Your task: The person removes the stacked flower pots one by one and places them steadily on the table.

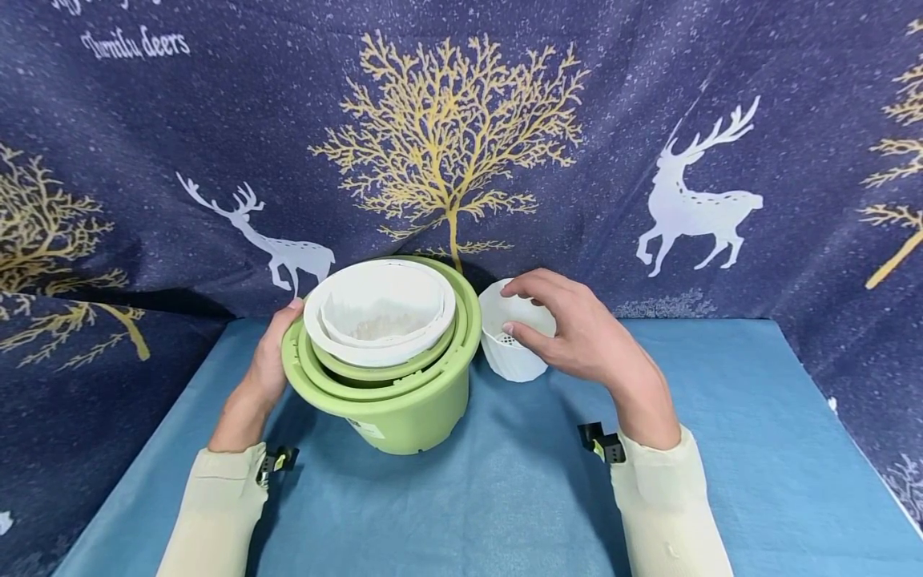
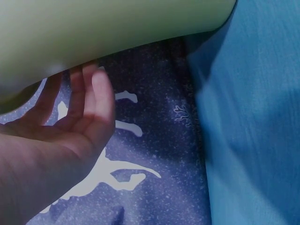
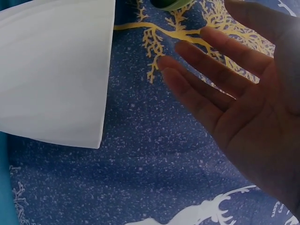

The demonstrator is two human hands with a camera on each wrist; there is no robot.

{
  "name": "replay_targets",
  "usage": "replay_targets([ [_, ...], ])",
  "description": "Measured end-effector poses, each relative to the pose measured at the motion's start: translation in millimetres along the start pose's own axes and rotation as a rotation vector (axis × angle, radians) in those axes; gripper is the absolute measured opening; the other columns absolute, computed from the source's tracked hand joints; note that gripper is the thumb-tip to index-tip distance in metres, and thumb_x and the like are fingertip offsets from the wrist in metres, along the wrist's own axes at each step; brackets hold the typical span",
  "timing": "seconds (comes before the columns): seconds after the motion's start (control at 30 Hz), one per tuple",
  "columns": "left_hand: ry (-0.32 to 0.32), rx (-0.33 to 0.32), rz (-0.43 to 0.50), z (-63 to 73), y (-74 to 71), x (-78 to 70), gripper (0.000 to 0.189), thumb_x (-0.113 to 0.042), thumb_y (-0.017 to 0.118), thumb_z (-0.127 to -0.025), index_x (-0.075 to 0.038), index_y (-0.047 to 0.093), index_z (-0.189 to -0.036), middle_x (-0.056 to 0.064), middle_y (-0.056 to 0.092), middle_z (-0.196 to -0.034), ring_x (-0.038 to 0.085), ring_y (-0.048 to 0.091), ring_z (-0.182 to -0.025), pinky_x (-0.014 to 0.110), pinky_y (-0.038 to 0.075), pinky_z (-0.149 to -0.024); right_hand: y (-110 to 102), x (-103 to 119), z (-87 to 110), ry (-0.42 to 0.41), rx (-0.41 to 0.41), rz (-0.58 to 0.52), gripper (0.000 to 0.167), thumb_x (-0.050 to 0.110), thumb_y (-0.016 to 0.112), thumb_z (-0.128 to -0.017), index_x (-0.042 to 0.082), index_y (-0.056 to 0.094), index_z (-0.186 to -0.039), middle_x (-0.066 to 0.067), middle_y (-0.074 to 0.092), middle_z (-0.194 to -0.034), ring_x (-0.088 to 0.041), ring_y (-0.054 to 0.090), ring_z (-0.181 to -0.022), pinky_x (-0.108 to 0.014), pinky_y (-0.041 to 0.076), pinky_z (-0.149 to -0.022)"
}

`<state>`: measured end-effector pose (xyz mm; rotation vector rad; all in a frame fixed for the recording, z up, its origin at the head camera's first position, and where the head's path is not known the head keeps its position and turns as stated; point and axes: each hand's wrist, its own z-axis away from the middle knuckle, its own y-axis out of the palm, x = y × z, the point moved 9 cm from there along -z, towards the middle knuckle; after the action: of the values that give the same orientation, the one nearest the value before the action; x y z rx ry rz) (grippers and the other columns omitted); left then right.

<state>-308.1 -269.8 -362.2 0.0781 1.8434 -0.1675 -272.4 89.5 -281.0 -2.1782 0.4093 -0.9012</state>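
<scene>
At the left, my left hand [image 1: 268,357] holds the big green flowerpot [image 1: 433,413] at its rim. In the left wrist view its fingers [image 2: 104,93] lie under the pot's side; the thumb is hidden there. Nested inside that pot are smaller green pots and white pots [image 1: 360,353], their mouths tilted toward me. A single white flowerpot [image 1: 515,365] with a grid of holes in its base stands just right of the stack. Over its mouth hovers my right hand [image 1: 577,328], thumb and fingers spread apart. From the right wrist view, a gap separates these fingers from the white pot.
Blue cloth [image 1: 490,513] covers the table. Behind it hangs a dark blue curtain [image 1: 606,96] printed with white deer and golden trees, close to the back of the pots. A small label [image 1: 368,429] sticks to the big green pot.
</scene>
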Motion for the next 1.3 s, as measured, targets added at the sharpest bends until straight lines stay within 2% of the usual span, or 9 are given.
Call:
replay_targets([
  [0.2,0.002,-0.004,-0.008,-0.8,-0.7,0.5,0.048,-0.046,0.030,-0.116,-0.019,0.069,-0.112,-0.003,0.074,-0.080,0.004,0.070,-0.071,0.019,0.054,-0.077,-1.5,6.3,-0.9,-0.026,-0.014,0.004,0.033,0.018,0.077,-0.100,0.010,0.068,-0.131,-0.003,0.067,-0.133,-0.021,0.064,-0.121,-0.044,0.053,-0.101],
  [0.47,-0.018,-0.011,0.031,-2.1,-0.7,2.9,0.049,-0.045,0.031,-0.116,-0.019,0.070,-0.104,-0.005,0.073,-0.076,0.004,0.069,-0.066,0.019,0.055,-0.071,-2.6,11.2,-2.0,-0.055,-0.033,-0.018,0.033,0.019,0.077,-0.100,0.012,0.068,-0.131,-0.003,0.067,-0.134,-0.020,0.063,-0.122,-0.043,0.052,-0.104],
  [0.77,-0.020,-0.014,0.028,-2.6,-1.0,2.8,0.048,-0.042,0.029,-0.117,-0.019,0.070,-0.105,-0.004,0.073,-0.077,0.004,0.069,-0.068,0.018,0.055,-0.073,-2.4,17.2,-4.0,-0.088,-0.047,-0.031,0.033,0.017,0.076,-0.101,0.012,0.068,-0.133,-0.003,0.067,-0.134,-0.020,0.062,-0.125,-0.045,0.051,-0.105],
  [1.3,-0.040,-0.031,0.008,0.3,-3.6,3.3,0.048,-0.046,0.031,-0.116,-0.021,0.070,-0.105,-0.006,0.073,-0.078,0.002,0.069,-0.069,0.017,0.054,-0.074,-2.9,29.2,-3.6,-0.117,-0.096,-0.041,0.039,0.017,0.076,-0.101,0.012,0.066,-0.138,-0.004,0.064,-0.141,-0.022,0.059,-0.133,-0.047,0.048,-0.109],
])
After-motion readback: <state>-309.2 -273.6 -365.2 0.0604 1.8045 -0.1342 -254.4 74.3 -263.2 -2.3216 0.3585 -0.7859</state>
